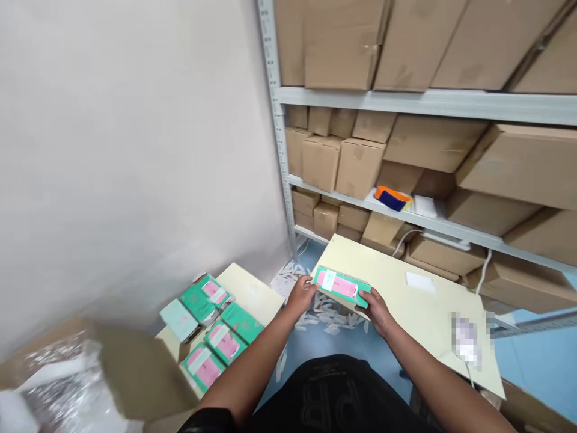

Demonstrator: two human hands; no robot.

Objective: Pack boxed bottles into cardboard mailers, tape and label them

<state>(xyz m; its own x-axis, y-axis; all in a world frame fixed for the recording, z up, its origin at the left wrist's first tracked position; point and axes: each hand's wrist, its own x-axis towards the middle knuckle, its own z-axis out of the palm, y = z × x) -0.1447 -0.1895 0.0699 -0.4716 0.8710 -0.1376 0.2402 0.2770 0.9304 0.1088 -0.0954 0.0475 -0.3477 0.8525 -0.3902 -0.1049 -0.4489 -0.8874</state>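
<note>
Black garment (333,391), green box (341,285) over paper strips (324,316), cartons (360,165) beyond.

Single head-worn view, high up, tilted forward and down. Left hand (301,296) and right hand (377,311) sit low centre, close to the lens. Pale yellow flat worktop (419,313) under the right hand. Grey metal shelving rack (406,102) beyond both hands. Plain white wall (112,150) left of the left hand.
</note>
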